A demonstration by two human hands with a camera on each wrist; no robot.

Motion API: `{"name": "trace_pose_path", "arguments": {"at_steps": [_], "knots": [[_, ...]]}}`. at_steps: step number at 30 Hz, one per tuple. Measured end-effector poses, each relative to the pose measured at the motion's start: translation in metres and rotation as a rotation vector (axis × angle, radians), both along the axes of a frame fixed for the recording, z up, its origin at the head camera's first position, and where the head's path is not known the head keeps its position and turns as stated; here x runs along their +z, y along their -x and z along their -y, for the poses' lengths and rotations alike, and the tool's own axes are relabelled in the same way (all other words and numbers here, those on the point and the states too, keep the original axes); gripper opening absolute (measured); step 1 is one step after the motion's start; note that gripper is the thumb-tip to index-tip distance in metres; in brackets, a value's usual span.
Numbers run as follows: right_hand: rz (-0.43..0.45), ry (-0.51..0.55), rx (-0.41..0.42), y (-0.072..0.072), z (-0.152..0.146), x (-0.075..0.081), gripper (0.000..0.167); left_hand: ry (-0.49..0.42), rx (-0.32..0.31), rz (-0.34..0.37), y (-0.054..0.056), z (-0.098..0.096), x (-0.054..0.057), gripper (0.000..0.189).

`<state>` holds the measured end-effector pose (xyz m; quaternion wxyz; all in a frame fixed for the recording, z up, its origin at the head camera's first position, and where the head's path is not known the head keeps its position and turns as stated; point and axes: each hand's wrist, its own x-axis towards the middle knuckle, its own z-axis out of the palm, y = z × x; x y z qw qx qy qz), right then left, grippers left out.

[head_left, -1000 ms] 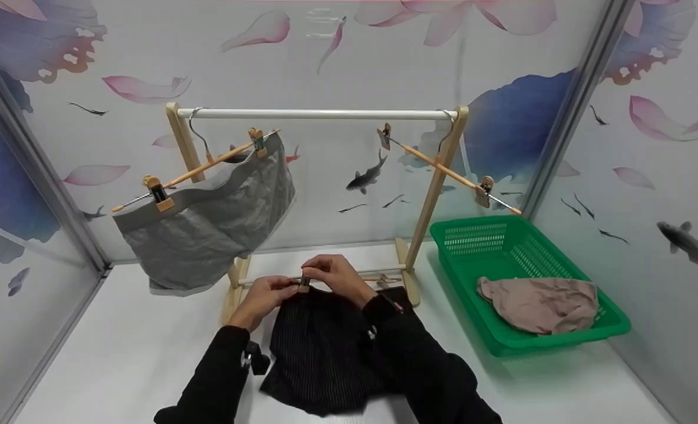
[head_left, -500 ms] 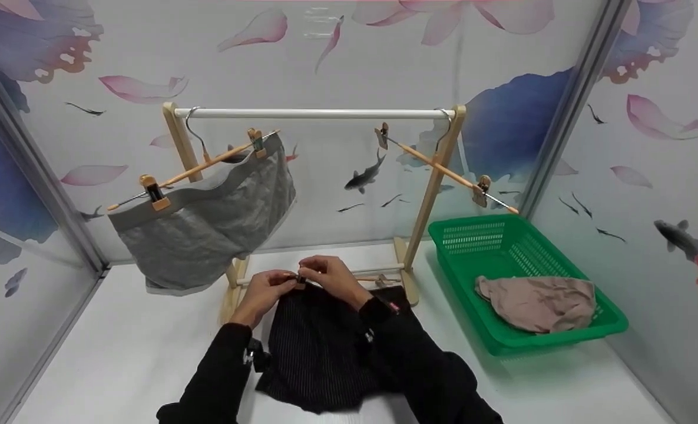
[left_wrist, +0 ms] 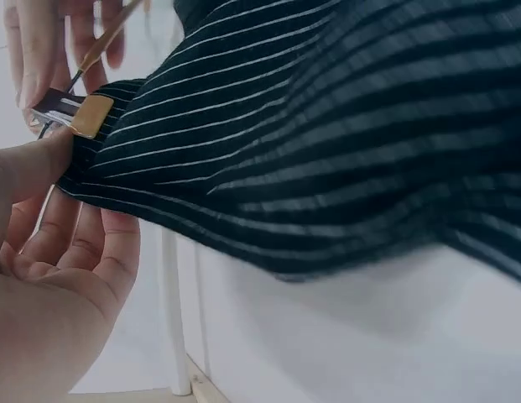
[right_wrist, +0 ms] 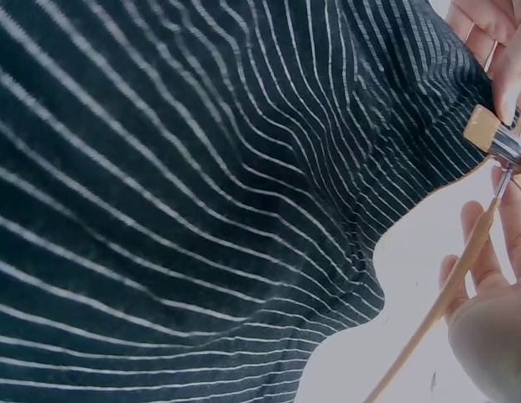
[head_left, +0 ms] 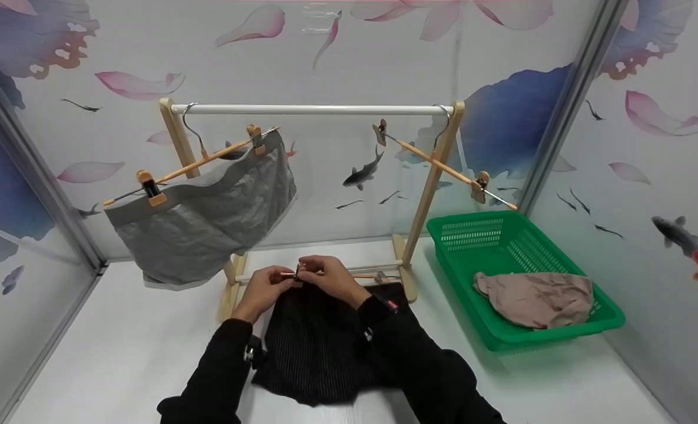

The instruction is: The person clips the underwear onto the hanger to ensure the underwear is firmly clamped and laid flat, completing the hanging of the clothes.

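Note:
A black garment with thin white stripes (head_left: 319, 347) spreads over the table in front of me. A clip (left_wrist: 92, 115) of a pants hanger sits over its top corner, and the hanger's wooden bar (right_wrist: 449, 294) runs off from it. My left hand (head_left: 264, 291) pinches the garment's corner right beside the clip, thumb on the near face. From the other side, my right hand (head_left: 329, 277) grips the clip between thumb and fingers. In the right wrist view the fingers of both hands (right_wrist: 495, 327) meet around the clip.
Grey underpants (head_left: 207, 218) hang from a clip hanger on the rack's white rail (head_left: 319, 109). A second clip hanger (head_left: 443, 168) hangs bare at the right. In the green basket (head_left: 463, 294) lies a dusty-pink cloth piece (head_left: 540, 300). Printed panels enclose the table.
Both hands stay at the clip and shift only slightly. The garment's lower edge rises a little in the view, along with a small tilt of the whole scene.

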<state>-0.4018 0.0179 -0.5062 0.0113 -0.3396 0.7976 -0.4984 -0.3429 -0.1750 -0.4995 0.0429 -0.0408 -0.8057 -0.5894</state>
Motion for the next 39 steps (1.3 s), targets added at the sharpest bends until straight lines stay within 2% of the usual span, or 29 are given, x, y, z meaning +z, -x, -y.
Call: {"name": "trace_pose_path", "arguments": {"at_steps": [4,11,15,24,27,32,36,39], "knots": [[0.016,-0.041,-0.007,0.0,0.0,-0.001,0.037,0.04,-0.019,-0.028,0.0,0.0,-0.002,0.017],[0.027,-0.065,-0.025,-0.002,-0.002,-0.002,0.036,0.118,-0.01,-0.065,0.001,0.0,-0.005,0.015],[0.02,-0.076,-0.01,-0.002,-0.003,-0.003,0.034,0.164,-0.015,-0.065,0.001,0.001,-0.008,0.015],[0.042,-0.107,0.031,-0.002,-0.004,-0.004,0.031,0.177,-0.025,-0.056,0.002,0.001,-0.009,0.016],[0.034,-0.119,0.048,-0.003,-0.007,-0.002,0.032,0.173,-0.03,-0.049,0.002,0.0,-0.006,0.018],[0.03,-0.143,0.032,-0.003,-0.017,0.003,0.033,0.182,-0.024,-0.031,0.003,-0.001,0.001,0.023],[0.018,-0.143,0.019,-0.002,-0.027,0.01,0.032,0.218,-0.009,-0.049,0.005,-0.003,0.01,0.024],[0.042,-0.119,0.009,-0.001,-0.038,0.015,0.033,0.247,-0.004,-0.071,0.008,-0.005,0.018,0.023]]}}
